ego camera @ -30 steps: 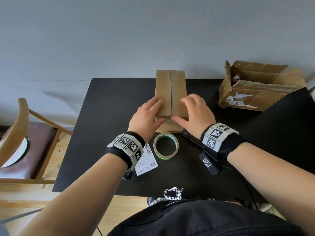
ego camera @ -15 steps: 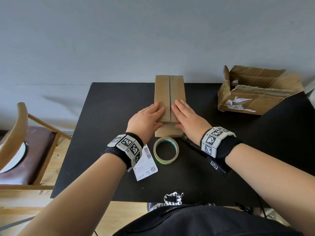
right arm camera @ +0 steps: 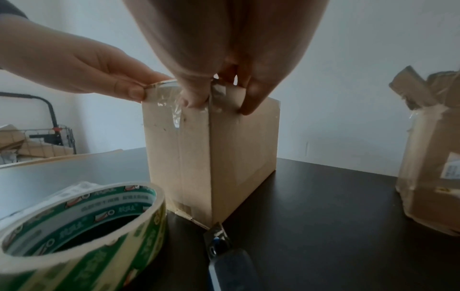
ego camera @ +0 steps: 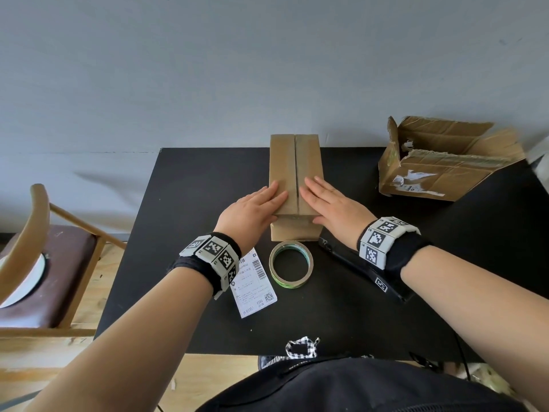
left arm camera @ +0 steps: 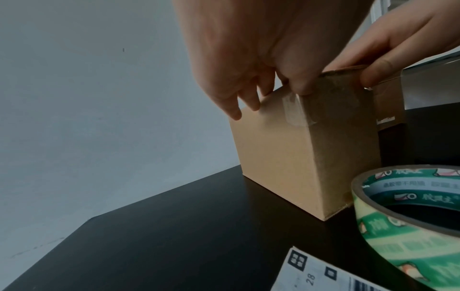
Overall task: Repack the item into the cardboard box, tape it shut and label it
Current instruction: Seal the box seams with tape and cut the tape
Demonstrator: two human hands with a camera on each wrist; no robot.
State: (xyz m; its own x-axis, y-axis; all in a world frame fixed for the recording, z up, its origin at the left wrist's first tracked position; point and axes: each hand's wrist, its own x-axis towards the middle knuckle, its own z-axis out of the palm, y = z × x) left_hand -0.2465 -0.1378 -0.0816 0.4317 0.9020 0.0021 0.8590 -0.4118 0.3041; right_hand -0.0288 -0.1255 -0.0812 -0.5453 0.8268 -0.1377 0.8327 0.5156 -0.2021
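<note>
- Black table [ego camera: 190,221] pushed against a pale grey wall, wooden chair [ego camera: 35,233] with a dark seat off to the left.
- Upright cardboard box [ego camera: 295,165] near the table's far edge, middle of the scene, both top flaps folded down and meeting along a centre seam.
- Left hand [ego camera: 252,212] laid flat on the left flap at the near end, fingers straight and together, pressing down; from the left wrist view, fingertips over the box's top edge and thumb at the near corner.
- Right hand [ego camera: 335,203] laid flat on the right flap, fingers straight and slightly spread, thumb hooked over the near top edge.
- Scraps of clear tape visible on the box's near face below both thumbs in the right wrist view.
- Tape roll [ego camera: 291,264] flat on the table just in front of the box, green printing on its inner core, between the two wrists.
- Shipping label [ego camera: 252,283] with barcode lying beside the roll on its left, partly under the left wristband.
- Dark, long tool [ego camera: 365,270] on the table under the right wrist, its metal tip close to the box's near right corner; kind cannot be told.
- Second, torn-open cardboard box [ego camera: 439,162] at the far right of the table, well apart from the first.
</note>
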